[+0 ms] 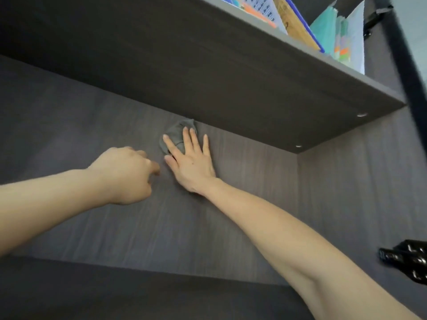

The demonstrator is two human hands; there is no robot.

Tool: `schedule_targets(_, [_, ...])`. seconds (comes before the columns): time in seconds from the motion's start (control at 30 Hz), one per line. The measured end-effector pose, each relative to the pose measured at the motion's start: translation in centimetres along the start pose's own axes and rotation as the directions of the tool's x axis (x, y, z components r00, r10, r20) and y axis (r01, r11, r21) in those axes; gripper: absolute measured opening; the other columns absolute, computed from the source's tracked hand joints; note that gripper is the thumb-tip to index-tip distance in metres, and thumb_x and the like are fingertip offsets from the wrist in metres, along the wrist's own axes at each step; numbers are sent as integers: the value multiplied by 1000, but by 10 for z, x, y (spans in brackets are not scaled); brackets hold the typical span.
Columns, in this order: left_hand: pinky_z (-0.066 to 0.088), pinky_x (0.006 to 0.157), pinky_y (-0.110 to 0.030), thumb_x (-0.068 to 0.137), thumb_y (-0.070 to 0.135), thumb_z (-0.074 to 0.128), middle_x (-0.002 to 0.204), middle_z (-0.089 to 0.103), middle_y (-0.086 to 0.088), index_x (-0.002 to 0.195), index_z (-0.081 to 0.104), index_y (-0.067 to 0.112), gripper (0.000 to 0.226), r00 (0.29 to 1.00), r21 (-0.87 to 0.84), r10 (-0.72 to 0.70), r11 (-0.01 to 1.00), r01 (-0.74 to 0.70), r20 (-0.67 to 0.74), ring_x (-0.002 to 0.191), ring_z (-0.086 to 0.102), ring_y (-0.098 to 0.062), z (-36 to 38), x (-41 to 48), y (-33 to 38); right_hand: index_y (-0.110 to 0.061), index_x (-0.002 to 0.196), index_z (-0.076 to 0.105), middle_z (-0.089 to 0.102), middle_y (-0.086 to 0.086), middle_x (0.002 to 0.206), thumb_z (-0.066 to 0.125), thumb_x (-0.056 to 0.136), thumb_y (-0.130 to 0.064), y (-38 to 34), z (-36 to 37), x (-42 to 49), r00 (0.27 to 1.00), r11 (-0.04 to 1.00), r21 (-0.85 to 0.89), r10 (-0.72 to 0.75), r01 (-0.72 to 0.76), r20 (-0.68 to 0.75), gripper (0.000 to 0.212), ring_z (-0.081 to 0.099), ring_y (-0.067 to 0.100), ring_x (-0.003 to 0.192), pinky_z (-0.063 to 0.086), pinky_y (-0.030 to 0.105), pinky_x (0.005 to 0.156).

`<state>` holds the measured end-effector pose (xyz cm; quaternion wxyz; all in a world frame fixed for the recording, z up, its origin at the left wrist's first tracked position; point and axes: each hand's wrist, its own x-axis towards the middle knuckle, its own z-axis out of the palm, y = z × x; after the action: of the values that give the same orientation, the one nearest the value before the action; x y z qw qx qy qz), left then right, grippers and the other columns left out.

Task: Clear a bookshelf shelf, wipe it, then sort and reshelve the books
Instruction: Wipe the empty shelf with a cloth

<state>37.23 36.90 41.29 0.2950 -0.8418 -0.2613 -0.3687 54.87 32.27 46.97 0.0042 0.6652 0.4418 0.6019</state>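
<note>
Right hand (pixel 191 162) presses one cloth (pixel 176 134); left (pixel 124 174) perhaps empty.

Dark upper shelf (pixel 254 72) carries leaning books (pixel 298 21), papers (pixel 353 35).

Just under the upper shelf board (pixel 254 72), the grey cloth (pixel 176 135) is half covered by the right hand (pixel 193 162). Left of it, the left hand (pixel 124 174) hides its fingertips behind its knuckles. Above the board, the books (pixel 300 21) are cut off by the top edge, their print unreadable. Far below the board's right end, a glossy black object (pixel 409 259) runs off the frame and cannot be identified.
</note>
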Motion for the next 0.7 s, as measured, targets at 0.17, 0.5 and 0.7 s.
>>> schedule_targets(0.17, [17,115,-55,100,46,23,160,-4,-11,151,-4,37,59,988,382,-45,924,-16,149,146,4,-39,21,10,-23,-42,147,-1,12,3,161,-8,88,-51,130,13,-53,989,985,-90,142,-145,-44,60,7,16,149,-2,60,115])
schedule_targets(0.5, [29,110,-52,99,26,29,158,-22,-7,143,-25,44,72,968,313,-94,949,17,231,146,7,-34,37,18,-44,-36,152,7,7,18,160,16,102,-44,29,20,-16,925,929,118,363,-351,-108,52,2,34,148,0,56,116])
schedule_targets(0.7, [33,110,-47,97,27,31,159,-20,-5,146,-17,46,71,963,240,-97,970,34,253,147,8,-32,38,23,-43,-32,152,19,26,16,156,16,100,-43,155,32,-85,891,898,18,439,-440,-115,53,23,28,145,13,59,114])
